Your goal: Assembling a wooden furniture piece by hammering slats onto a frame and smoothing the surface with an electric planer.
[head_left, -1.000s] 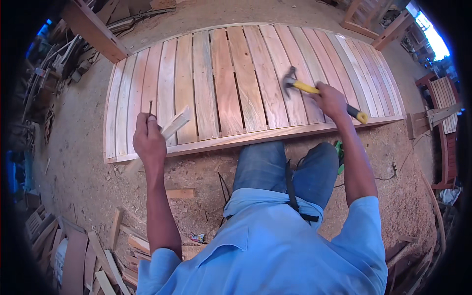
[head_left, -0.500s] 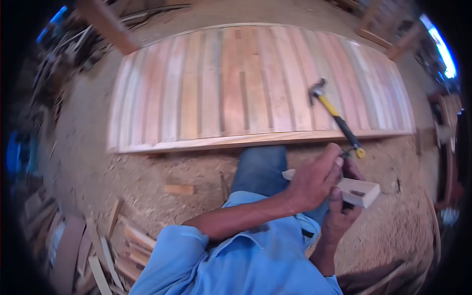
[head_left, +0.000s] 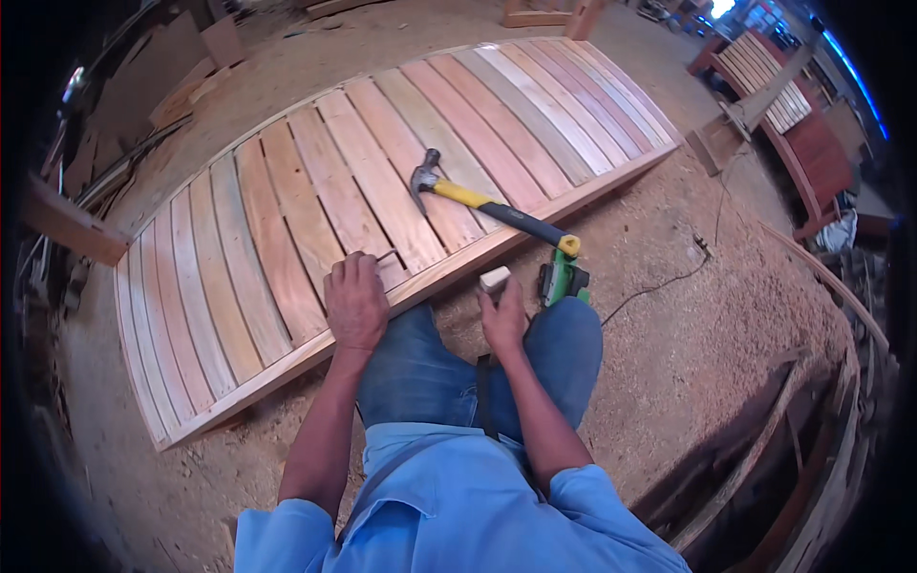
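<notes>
My left hand (head_left: 357, 298) rests on the slatted wooden panel (head_left: 277, 181) near its front edge, fingers curled around a thin dark piece (head_left: 387, 256) whose tip sticks out to the right; its kind does not show. Just past the panel's front edge, above my right thigh, my right hand (head_left: 504, 320) grips a pale wooden block (head_left: 495, 279), its end facing up. A claw hammer (head_left: 478, 202) with a yellow and black handle lies on the slats between and beyond my hands, its handle end overhanging the edge.
A green and black power tool (head_left: 562, 280) sits on the ground beside my right knee, near a dark cord (head_left: 659, 286). Sawdust covers the floor (head_left: 688, 363). Slatted furniture (head_left: 774, 105) stands at the far right, and scrap boards (head_left: 745, 468) lie at lower right.
My view has turned, so the panel now slants. My hands, together at the wooden block before, have parted: the left now on the panel, the right keeping the block.
</notes>
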